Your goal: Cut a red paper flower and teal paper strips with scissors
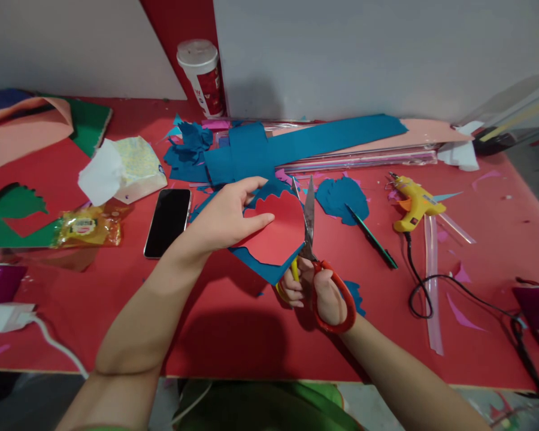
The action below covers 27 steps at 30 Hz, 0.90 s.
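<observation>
Head view: left hand [224,216] is pinching red paper [281,233]. Right hand [330,299], at left hand's four o'clock, is gripping scissors [309,236].

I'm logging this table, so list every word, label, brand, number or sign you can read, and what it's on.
"W", seemingly, on the cup; its other print is too blurred.
Packet: label too blurred to read.
Glue gun: label too small to read.
</observation>
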Motion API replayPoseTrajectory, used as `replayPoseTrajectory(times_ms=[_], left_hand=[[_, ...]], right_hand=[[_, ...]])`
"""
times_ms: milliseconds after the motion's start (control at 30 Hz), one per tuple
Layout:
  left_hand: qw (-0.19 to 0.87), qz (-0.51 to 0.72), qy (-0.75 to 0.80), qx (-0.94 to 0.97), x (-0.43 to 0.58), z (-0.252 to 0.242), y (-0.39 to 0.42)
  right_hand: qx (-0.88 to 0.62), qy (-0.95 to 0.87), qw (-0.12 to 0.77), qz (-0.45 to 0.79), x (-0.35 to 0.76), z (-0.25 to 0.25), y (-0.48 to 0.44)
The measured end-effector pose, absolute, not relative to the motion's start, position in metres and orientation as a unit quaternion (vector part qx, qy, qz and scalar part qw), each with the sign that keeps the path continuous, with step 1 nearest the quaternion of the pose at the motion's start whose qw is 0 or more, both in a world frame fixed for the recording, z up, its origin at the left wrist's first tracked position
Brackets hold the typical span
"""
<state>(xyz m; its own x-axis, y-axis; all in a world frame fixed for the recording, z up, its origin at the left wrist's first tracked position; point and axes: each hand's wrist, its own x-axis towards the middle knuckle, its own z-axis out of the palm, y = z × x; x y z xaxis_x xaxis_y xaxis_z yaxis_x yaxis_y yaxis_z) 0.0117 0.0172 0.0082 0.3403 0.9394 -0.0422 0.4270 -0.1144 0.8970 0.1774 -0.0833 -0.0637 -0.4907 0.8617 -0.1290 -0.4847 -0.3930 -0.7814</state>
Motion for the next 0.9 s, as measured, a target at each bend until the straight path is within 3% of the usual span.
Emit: replayPoseTrajectory(times_ms=[900], left_hand=[[0.446, 0.295, 0.478, 0.696, 0.0099, 0.0089, 0.018]], right_hand=[[-0.292, -0.366, 0.42, 0.778, 0.179, -0.0649, -0.0846]])
